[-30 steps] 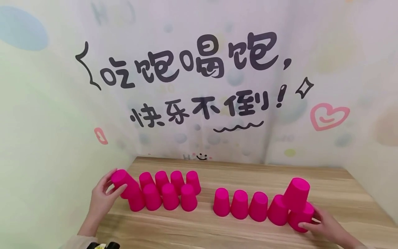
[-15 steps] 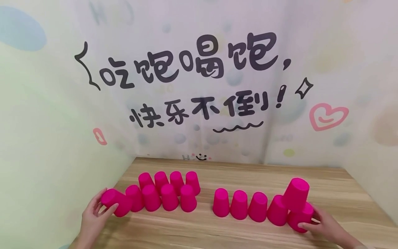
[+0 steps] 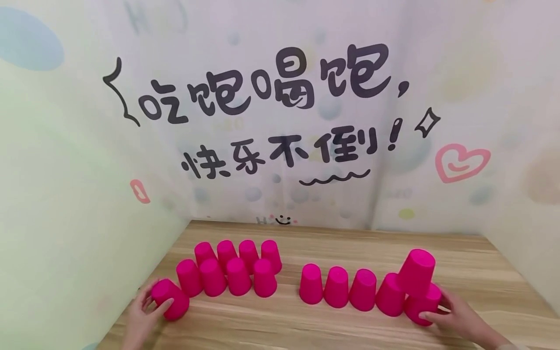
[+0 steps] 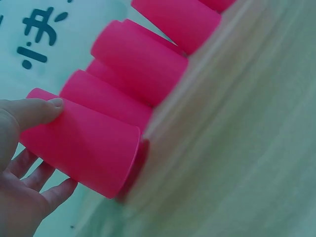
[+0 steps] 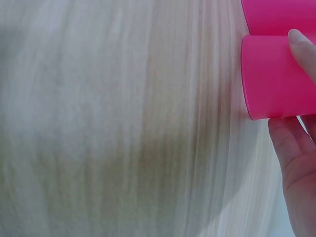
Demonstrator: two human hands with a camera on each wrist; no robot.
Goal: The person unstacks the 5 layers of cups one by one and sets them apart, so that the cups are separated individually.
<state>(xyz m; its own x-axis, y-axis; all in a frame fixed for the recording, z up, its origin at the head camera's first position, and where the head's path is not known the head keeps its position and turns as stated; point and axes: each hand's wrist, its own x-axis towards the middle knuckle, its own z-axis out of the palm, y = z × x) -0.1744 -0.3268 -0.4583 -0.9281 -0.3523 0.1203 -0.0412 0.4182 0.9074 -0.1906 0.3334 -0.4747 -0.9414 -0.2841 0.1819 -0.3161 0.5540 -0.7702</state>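
Note:
My left hand grips an upside-down pink cup at the left, thumb on the near side and fingers round the far side. In the left wrist view this cup has its rim close over the tabletop, with a dark reflection under it. It stands nearer me than the row of pink cups beside it. At the right, my right hand holds the end cup of another row between thumb and fingers. One more cup sits on top of that end cup and its neighbour.
Behind the left front row stands a second row of upside-down pink cups. A gap of bare wood table separates the left rows from the right row. A printed curtain closes off the back.
My left hand has brought its cup from up against the left row's end cup down toward me, turning it more upright near the table. My right hand has stayed still.

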